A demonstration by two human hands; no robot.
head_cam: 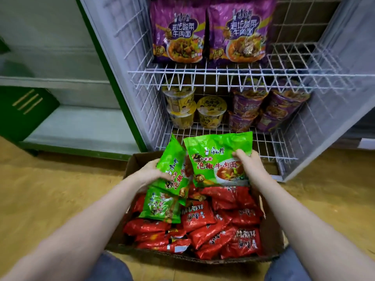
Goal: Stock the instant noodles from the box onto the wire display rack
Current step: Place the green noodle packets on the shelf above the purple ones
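Glossy, crinkled plastic fills the lower middle of the frame. We see an open brown cardboard box [272, 236] on the yellowish wooden floor [50, 189], heaped with shiny red pillow-shaped noodle packets [213, 230], with one flat green noodle packet [160, 207] lying on top of them at the left. Above the box's far end, the left hand [151, 173] grips a tilted green foil packet [174, 169], its thumb curled over the printed face. The right hand [246, 163] pinches the right edge of an upright green foil packet [215, 159] that shows a bowl picture and red lettering. We find the two held packets side by side, their inner edges close together. Behind them, in the upper centre, stands the white wire display rack [203, 74]. Its thin grid shelves carry two purple noodle bags [178, 31] upright on the upper shelf and, on the lower shelf, stacked round yellow cups [211, 110] beside purple cups [249, 102].
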